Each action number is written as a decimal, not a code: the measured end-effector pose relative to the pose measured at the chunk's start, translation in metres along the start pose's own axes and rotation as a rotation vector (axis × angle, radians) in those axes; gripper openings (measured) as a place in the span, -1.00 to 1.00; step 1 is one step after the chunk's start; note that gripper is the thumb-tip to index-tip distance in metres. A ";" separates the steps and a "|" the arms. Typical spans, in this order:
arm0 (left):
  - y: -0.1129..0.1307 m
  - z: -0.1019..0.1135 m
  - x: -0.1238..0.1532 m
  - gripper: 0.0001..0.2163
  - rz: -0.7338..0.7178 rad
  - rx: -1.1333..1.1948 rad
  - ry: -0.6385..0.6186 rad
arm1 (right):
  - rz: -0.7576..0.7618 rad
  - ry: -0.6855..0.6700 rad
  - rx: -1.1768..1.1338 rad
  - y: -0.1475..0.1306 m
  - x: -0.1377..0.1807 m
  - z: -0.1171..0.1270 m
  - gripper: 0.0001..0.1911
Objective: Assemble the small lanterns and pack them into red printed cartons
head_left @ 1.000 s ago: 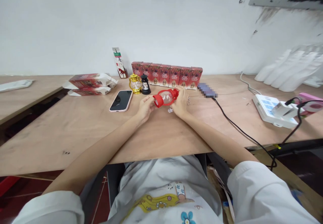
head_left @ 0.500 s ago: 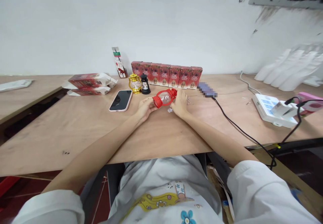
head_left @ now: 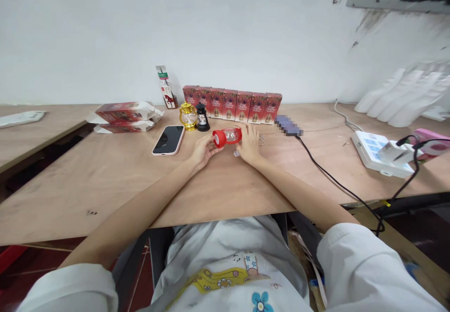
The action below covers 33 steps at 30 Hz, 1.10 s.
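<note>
A small red lantern with a clear globe lies on its side between my hands, just over the tabletop. The fingers of my left hand are closed on its round base end. My right hand wraps round the opposite, top end and hides part of it. Below the lantern a small white piece lies on the wood. Some thin metal bits rest just right of my right hand. Behind my left hand stand a gold lantern and a black lantern, both upright.
A row of red boxes lines the wall. Left of my hands lies a phone, with opened red boxes beyond. On the right are a blurred device on a black cable and a white power strip with plugs.
The red lantern has rolled about its length between my hands. Its round base now faces more toward me, and its frame looks narrower. My right hand has shifted slightly around the top.
</note>
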<state>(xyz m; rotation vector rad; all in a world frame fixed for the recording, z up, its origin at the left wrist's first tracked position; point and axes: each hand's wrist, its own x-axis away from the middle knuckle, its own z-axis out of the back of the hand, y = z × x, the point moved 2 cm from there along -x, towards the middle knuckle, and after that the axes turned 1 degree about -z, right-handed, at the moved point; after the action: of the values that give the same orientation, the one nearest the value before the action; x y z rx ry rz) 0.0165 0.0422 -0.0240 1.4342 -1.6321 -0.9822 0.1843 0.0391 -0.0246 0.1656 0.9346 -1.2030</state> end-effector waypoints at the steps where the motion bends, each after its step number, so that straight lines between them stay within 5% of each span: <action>1: 0.000 0.000 0.000 -0.84 0.001 -0.003 -0.002 | 0.003 -0.005 0.004 0.000 0.000 -0.001 -0.42; 17: 0.003 -0.005 0.003 -0.77 -0.008 -0.022 0.061 | 0.030 -0.066 -0.054 0.004 -0.002 -0.008 -0.67; 25: 0.003 -0.005 0.005 -0.79 -0.029 -0.107 0.001 | 0.004 0.049 -0.160 0.002 -0.001 -0.004 -0.69; 33: -0.002 -0.010 0.011 -0.59 -0.265 -0.352 -0.050 | -0.075 0.038 -0.242 0.008 -0.003 -0.010 -0.70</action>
<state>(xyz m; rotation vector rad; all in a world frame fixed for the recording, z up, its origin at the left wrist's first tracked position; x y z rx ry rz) 0.0256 0.0305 -0.0206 1.4089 -1.2426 -1.3882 0.1856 0.0507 -0.0319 -0.0407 1.1190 -1.1482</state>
